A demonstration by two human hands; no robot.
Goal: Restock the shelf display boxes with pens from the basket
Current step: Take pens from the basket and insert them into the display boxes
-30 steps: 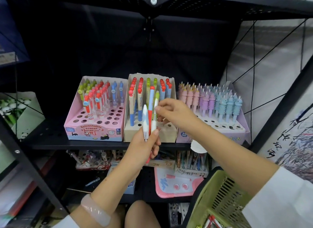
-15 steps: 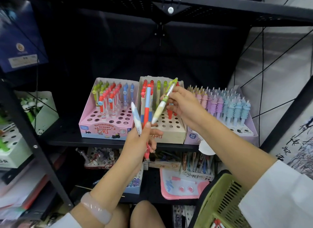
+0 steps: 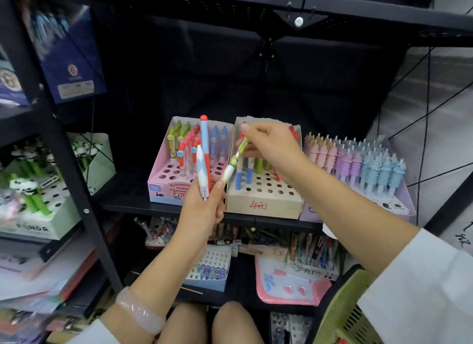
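Note:
My left hand (image 3: 204, 210) grips two upright pens in front of the shelf: a white and pale blue pen (image 3: 201, 169) and a taller blue pen with a red cap (image 3: 204, 139). My right hand (image 3: 268, 146) pinches the top of a green and white pen (image 3: 234, 162) that slants down toward my left thumb. It hovers over the beige display box (image 3: 263, 203), which has several pens at its back and open holes in front. The pink display box (image 3: 163, 187) stands left of it. The green basket (image 3: 345, 315) is at the lower right.
A lilac box (image 3: 399, 203) of pastel pens stands at the right of the shelf. A black shelf post (image 3: 64, 149) runs down the left, with a panda pen box (image 3: 38, 226) behind it. More stationery lies on the lower shelf. My knees are at the bottom.
My right hand pulled the green pen out of the left hand's bunch, lifted it and now tilts it down over the beige box. The camera moved closer and to the left.

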